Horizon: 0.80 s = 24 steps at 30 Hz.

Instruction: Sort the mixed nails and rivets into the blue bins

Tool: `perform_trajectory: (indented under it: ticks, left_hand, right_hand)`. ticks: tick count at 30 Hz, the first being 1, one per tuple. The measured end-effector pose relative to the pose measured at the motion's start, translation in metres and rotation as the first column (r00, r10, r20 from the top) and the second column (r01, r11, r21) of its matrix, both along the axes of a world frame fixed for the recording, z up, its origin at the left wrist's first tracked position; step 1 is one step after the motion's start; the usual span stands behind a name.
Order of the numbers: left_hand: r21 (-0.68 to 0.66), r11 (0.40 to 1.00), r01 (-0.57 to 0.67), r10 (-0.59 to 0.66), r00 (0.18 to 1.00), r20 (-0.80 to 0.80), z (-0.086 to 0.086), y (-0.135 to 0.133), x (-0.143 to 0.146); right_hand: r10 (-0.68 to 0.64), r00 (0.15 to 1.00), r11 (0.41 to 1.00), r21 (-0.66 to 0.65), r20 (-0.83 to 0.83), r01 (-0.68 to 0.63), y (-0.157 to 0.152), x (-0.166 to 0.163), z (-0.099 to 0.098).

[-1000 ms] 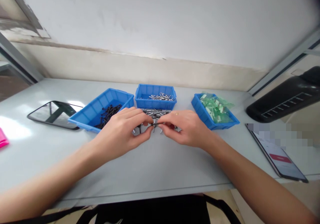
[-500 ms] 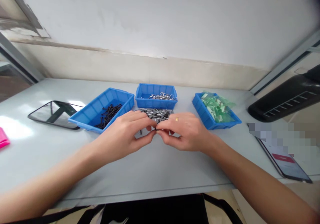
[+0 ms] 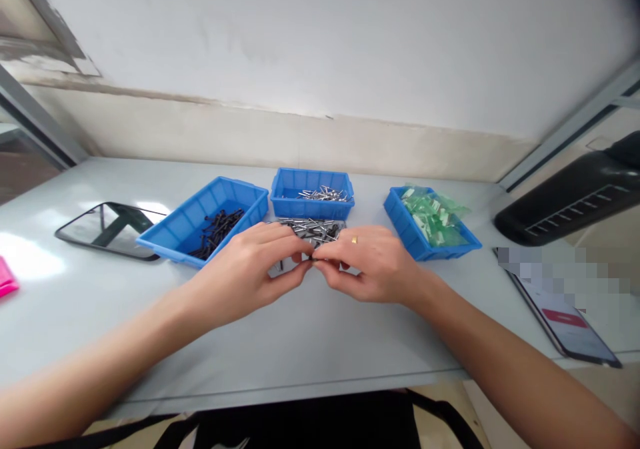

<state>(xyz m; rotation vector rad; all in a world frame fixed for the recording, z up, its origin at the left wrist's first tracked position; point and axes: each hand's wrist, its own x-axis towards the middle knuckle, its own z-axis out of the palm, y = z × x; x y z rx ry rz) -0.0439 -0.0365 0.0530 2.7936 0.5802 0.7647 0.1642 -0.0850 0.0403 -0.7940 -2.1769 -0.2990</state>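
Note:
My left hand (image 3: 255,262) and my right hand (image 3: 373,265) meet above the table, thumb and fingertips pinched together. Between the fingertips is a small dark piece (image 3: 313,258), mostly covered, whose kind I cannot make out. Just behind the hands lies a pile of silver and dark metal pins (image 3: 305,225), partly hidden by the fingers. A blue bin (image 3: 170,235) with black screw-like pieces (image 3: 223,227) stands beyond my left hand. Straight behind the pile, another blue bin (image 3: 290,207) holds thin silver pins (image 3: 325,194).
Right of my hands, a third blue bin (image 3: 450,251) holds green plastic packets (image 3: 433,219). A black bottle (image 3: 565,202) and a phone (image 3: 560,315) are at the right. A black-framed glossy panel (image 3: 107,229) lies at the left, near a pink object (image 3: 6,279). A wall rises behind the table.

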Motion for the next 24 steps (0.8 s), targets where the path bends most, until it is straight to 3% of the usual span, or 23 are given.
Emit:
perform_trajectory:
  ticks: [11, 17, 24]
  left_hand:
    - [0.160, 0.981, -0.112, 0.087, 0.984, 0.155, 0.0085, -0.0008, -0.0043]
    - [0.212, 0.977, -0.038, 0.001, 0.985, 0.171, 0.0086, -0.0017, -0.0046]
    - [0.188, 0.981, 0.058, -0.077, 0.993, 0.093, 0.0041, -0.0005, -0.0064]
  right_hand:
    - [-0.091, 0.996, 0.994, -0.060, -0.009, 0.090, 0.0018, 0.0049, 0.0070]
    - [-0.086, 0.994, 0.983, -0.154, 0.061, 0.095, 0.0034, 0.0035, 0.0039]
    - [-0.037, 0.993, 0.985, -0.165, 0.109, 0.055, 0.0044, -0.0012, -0.0021]
